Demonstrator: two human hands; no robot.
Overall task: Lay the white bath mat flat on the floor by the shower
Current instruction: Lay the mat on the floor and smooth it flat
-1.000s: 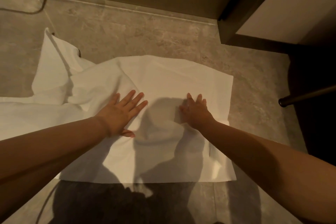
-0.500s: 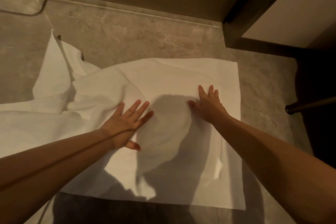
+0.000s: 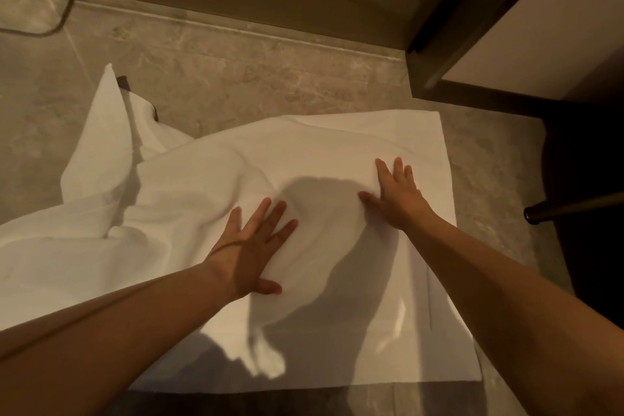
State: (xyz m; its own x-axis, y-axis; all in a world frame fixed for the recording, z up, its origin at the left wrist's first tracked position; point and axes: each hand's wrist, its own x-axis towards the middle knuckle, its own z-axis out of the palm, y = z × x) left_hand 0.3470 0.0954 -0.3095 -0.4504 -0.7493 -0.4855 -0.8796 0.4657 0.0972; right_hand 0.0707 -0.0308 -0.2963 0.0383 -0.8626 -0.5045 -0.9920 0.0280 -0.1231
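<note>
— Status? The bath mat point(image 3: 337, 159) lies on the floor point(image 3: 236, 54) near the shower threshold point(image 3: 236, 29). Left hand point(image 3: 251, 246) and right hand point(image 3: 398, 194) rest on it flat, fingers spread, grasping nothing.

— Procedure: sweep palms outward toward the bunched left side.

— Limits: the left edge runs out of view; shadow hides the near creases.

Compared with one second ago, the right hand point(image 3: 398, 194) is now further out on the white bath mat point(image 3: 337, 152), nearer to its far right corner, and its fingers are spread flat instead of bunched. The left hand point(image 3: 251, 246) sits more toward the middle. The mat's right part looks smoother and wider, and more of its near edge is visible.
</note>
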